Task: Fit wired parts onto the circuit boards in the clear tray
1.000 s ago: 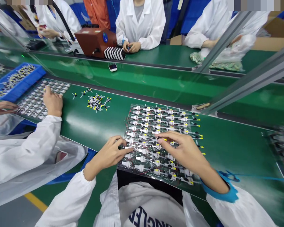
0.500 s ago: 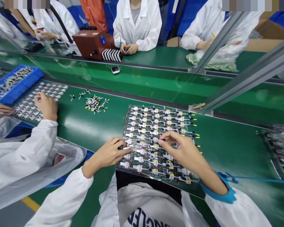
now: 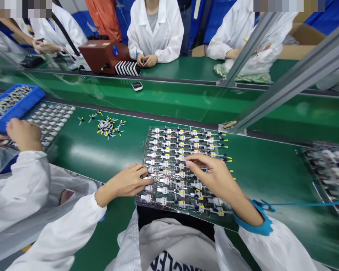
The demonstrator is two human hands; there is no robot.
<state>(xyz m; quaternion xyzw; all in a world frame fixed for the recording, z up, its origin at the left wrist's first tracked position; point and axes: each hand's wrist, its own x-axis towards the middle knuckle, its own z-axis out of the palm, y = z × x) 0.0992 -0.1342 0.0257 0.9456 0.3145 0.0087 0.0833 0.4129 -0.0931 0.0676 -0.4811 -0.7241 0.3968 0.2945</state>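
In front of me lies a clear tray (image 3: 139,201) with rows of small white motor units, many fitted with three-bladed propellers with yellow tips. My left hand (image 3: 127,181) rests at the tray's left edge, its thumb and fingers apart and touching the units there. Over the middle of the tray is my right hand (image 3: 211,171), thumb and forefinger brought together at a unit. What lies between those fingertips is too small to make out. A blue band (image 3: 254,222) with a cord circles the right wrist.
A pile of loose propellers (image 3: 109,127) lies left of the tray. Beyond it, a co-worker's hand (image 3: 24,135) is over another tray of motors (image 3: 55,116), beside a blue bin (image 3: 31,103). More units (image 3: 332,177) sit at right. A metal post (image 3: 271,90) slants across the bench.
The whole view has shifted slightly. The co-worker's hand at left has moved leftward and up, toward the blue bin. My hands stay at nearly the same places on the tray.
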